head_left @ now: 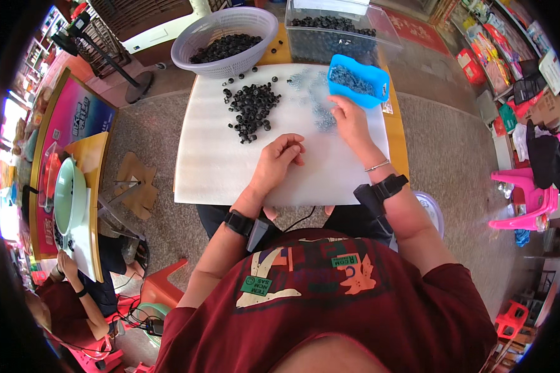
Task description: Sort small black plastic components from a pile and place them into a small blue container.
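My left hand [280,159] hovers over the middle of a white foam-like board [214,168], its fingers curled closed; whatever they hold, if anything, is hidden. Reaching over the board's right side, my right hand [351,121] has its index finger out and apart from the thumb, and nothing shows between them. Under and beside it are scattered tiny clear bluish pieces [323,116]. A blue tub [379,94] with more such small pieces stands just beyond. Left of centre lies a loose pile of small black round parts [253,107].
Behind the board are a pale perforated basket [264,46] and a clear plastic bin [386,37], both with black parts. At left, another person [74,311] sits by a table with a green basin [71,186]. Pink stools [529,199] and shelves stand at right.
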Available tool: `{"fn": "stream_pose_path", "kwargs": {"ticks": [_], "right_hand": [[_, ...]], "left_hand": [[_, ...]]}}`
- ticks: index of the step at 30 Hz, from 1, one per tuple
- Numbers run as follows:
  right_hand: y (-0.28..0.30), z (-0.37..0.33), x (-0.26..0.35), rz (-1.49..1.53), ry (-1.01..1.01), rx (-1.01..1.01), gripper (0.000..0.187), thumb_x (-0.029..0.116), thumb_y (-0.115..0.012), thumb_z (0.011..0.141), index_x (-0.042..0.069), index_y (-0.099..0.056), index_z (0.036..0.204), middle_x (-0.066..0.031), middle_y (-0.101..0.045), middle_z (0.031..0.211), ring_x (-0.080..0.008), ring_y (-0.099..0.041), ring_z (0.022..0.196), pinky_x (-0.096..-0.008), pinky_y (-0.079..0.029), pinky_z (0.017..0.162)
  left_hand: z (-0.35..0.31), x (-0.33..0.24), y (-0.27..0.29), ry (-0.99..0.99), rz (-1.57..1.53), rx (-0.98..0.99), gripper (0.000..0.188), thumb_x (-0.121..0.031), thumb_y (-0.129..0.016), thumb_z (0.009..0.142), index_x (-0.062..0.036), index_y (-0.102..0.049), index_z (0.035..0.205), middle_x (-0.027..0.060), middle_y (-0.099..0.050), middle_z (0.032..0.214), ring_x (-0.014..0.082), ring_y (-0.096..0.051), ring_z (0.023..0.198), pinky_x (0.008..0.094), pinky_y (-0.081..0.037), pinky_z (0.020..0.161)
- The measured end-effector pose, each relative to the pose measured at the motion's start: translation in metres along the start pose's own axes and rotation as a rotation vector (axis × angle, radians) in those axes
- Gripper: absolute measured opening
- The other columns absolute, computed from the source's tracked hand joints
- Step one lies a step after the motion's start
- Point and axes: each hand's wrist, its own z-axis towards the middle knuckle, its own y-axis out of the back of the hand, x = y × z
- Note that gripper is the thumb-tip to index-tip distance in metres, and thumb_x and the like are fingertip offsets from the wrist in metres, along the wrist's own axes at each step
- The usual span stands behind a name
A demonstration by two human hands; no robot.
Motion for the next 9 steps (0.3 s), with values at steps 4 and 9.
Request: {"fn": "stream_pose_path", "kwargs": {"ticks": [4,9], "right_hand": [[0.013,-0.004,-0.019,0.051,-0.133,-0.009,0.026,0.006,-0.055,0.090,0.004,-0.065,0.113,-0.0099,-0.068,0.097,-0.0156,-0.063,0.083,-0.0281,-0.051,0.071],[0.020,-0.020,-0.028,0.308,-0.371,-0.054,0.026,0.006,-0.056,0.090,0.008,-0.066,0.114,-0.0087,-0.066,0.104,-0.0125,-0.061,0.088,-0.0283,-0.053,0.079]], "left_hand": [[0.000,-0.003,-0.001,0.009,0.009,0.004,0.024,-0.002,-0.048,0.095,0.0033,-0.055,0.117,0.0067,-0.062,0.093,0.0117,-0.060,0.075,0.0244,-0.050,0.072],[-0.002,-0.002,0.000,0.008,-0.001,0.006,0.024,-0.002,-0.048,0.095,0.0031,-0.055,0.117,0.0070,-0.062,0.094,0.0119,-0.060,0.076,0.0245,-0.050,0.073]]}}
